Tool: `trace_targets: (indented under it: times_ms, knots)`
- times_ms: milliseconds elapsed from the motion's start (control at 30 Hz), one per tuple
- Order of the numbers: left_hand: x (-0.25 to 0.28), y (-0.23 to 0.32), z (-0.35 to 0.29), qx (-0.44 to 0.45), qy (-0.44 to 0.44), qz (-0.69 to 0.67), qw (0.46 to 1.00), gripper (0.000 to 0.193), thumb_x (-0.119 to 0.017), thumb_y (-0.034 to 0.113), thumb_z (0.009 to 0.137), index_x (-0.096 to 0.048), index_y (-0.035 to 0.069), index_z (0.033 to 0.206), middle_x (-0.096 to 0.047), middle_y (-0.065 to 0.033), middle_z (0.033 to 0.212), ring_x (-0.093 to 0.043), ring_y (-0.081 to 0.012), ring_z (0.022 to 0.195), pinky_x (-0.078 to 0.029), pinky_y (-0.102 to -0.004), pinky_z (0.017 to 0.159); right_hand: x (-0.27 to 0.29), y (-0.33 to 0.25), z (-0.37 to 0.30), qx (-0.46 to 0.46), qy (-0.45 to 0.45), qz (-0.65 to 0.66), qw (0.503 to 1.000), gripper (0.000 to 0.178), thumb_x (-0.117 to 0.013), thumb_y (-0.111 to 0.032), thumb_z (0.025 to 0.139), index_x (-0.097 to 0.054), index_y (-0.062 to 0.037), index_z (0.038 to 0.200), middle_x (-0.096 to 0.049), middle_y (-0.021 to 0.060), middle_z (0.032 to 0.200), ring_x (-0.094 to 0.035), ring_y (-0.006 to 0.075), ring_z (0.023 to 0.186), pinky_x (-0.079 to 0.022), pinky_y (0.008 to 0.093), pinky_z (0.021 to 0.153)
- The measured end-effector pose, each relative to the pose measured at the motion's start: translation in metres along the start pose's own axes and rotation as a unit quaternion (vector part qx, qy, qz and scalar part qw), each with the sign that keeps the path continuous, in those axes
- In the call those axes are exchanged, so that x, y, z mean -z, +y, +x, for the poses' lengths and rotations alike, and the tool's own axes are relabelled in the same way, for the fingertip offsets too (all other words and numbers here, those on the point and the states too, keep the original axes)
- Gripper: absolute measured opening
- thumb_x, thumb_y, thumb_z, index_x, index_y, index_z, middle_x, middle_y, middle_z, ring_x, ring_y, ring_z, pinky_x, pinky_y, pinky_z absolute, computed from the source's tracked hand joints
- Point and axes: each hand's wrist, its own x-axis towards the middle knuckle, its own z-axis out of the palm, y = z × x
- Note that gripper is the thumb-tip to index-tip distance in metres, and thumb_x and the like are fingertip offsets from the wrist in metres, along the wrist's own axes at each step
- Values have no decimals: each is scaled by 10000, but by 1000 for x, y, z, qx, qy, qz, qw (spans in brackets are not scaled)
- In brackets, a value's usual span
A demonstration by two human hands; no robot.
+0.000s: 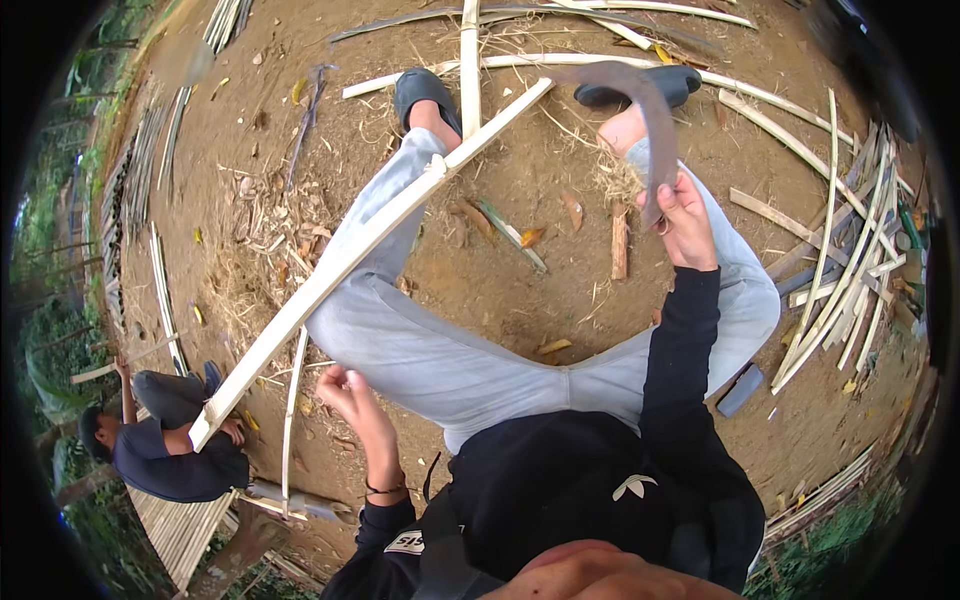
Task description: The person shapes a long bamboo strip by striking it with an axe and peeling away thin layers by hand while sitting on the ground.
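Observation:
I sit on bare earth with my legs apart in grey trousers [430, 350]. A long pale bamboo slat [330, 270] lies slanted across my left leg, from lower left up to the top centre. My right hand [685, 215] is raised over my right knee and grips the handle of a curved dark blade [650, 130], which points up and away. My left hand [350, 395] hovers beside my left thigh, just below the slat, fingers loosely curled with nothing seen in it. A thin bamboo strip [293, 420] lies on the ground just left of that hand.
Another person [160, 450] crouches at lower left, one hand near the slat's near end. A heap of split bamboo strips [840, 290] lies to my right, more strips [130, 180] to the left, a woven bamboo panel [180, 530] below. Shavings and offcuts litter the ground.

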Motion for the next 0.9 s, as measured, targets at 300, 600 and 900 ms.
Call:
trace_targets:
  times_ms: [300,600,900]
  knots:
    - [-129,142,11,-509,-222,243,796,543,-733,240,711,-531,12,1160,-539,-151,1128,-490,-319,1114,-379,-414,877,-70,-14,-17,8,-234,-438,868,136,-561,-115,864,-501,-13,797,-609,99,661,-620,206,611,-446,328,544]
    - [-195,90,35,-360,-579,105,724,208,-666,221,792,-583,55,886,-606,-185,682,-610,-379,682,-449,-478,609,-72,-43,-23,4,-195,-414,889,191,-558,-194,904,-522,-22,830,-636,86,778,-614,180,710,-437,283,599]
    - [-195,71,59,-252,-406,-9,878,157,-645,170,822,-589,23,818,-595,-169,635,-630,-304,637,-472,-406,610,71,98,43,-98,74,-553,824,284,-589,-242,880,-533,-39,1071,-605,144,1026,-565,255,958,-441,333,832]
